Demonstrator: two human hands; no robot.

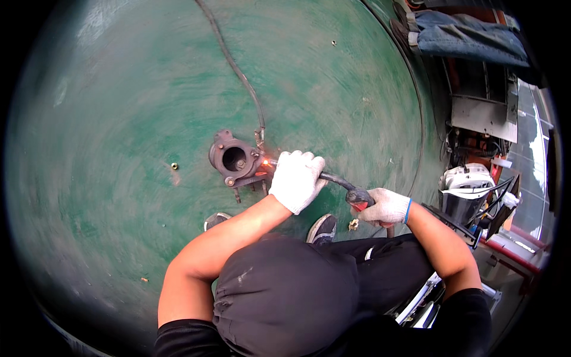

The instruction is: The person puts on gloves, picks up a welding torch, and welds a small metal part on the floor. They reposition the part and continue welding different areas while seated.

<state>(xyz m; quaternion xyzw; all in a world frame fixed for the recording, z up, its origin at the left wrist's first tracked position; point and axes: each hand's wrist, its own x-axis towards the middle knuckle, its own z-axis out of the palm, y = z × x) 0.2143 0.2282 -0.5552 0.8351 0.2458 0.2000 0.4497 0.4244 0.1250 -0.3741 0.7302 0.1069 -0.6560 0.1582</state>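
My left hand [299, 179], in a white knit glove, is closed round the dark front part of a heating tool [337, 179]. Its tip meets the side of a rusty cast-metal housing [236, 159], where a small orange-red spot glows. My right hand [385, 207], gloved too, is wrapped round the tool's thick black and red rear grip. The housing sits on the green floor with its round bore facing up and several studs sticking out. At its far right edge a clamp [260, 138] ends a dark cable [233, 62].
Small brass-coloured nuts [175, 166] lie on the green floor [107, 196], one [354, 225] near my right hand. A thin cable [420, 119] curves along the right. Beyond it stand a person in jeans [470, 38], machinery [485, 107] and a white-and-black device [467, 190].
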